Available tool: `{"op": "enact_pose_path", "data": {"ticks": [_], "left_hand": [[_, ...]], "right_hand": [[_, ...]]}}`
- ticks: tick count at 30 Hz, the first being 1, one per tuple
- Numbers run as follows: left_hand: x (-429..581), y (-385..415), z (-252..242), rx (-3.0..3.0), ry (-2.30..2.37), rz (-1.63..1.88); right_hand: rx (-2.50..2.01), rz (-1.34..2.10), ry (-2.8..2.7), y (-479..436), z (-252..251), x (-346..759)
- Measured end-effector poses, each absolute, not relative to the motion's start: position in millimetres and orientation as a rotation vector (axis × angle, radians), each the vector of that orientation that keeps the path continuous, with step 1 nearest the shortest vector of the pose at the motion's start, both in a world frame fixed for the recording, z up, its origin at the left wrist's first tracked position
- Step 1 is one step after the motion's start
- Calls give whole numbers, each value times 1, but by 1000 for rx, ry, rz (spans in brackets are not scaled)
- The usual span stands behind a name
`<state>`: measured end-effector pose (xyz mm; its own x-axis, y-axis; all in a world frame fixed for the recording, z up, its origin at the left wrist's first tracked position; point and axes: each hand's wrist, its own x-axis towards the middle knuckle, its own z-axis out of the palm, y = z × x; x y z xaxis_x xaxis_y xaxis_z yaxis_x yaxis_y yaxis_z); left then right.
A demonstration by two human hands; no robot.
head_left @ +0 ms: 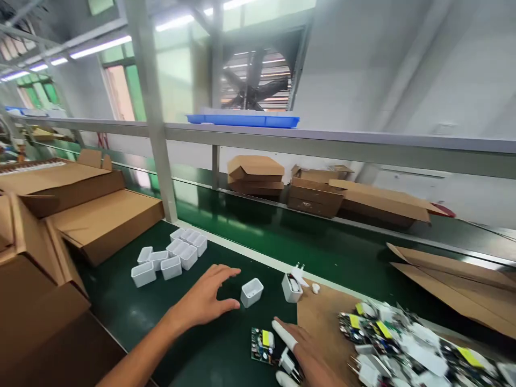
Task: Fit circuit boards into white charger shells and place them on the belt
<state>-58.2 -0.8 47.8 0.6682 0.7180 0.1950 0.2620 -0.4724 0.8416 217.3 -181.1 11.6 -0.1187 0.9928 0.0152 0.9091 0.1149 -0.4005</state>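
Observation:
My left hand (pixel 207 298) is open, thumb and fingers apart, just left of a small white open-topped plastic case (pixel 252 293). It does not grip the case. My right hand (pixel 304 349) wears white covers on its finger and thumb, which are spread around a white plug (pixel 287 363) without visibly closing on it. Beside the plug lies a green circuit board (pixel 262 345) with a yellow label. Farther back, another white case (pixel 292 288) stands upright with parts inside and plug pins sticking out.
Several white cases (pixel 171 266) stand at the left. A pile of circuit boards with plugs (pixel 415 344) lies at the right, by a brown cardboard sheet (pixel 322 317). Cardboard boxes (pixel 108 217) crowd the left side. A green conveyor belt (pixel 242 226) and a metal post (pixel 151 107) are behind.

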Motion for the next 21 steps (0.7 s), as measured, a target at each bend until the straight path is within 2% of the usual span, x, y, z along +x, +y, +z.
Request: {"op": "enact_pose_path", "data": {"ticks": [2,5,12,21], "left_hand": [[-52,11,38,2027,703,603],[-33,22,24,1997,622,519],[1,30,-2,1889,592,429],[-2,14,-22,1817,639,539]], "right_hand": [[-1867,575,-2100,-175,15,210],[-1799,565,-2092,-162,20,201],[-1625,155,-2098,-147,13,207],[-1494,-206,-1844,-152,6,208]]}}
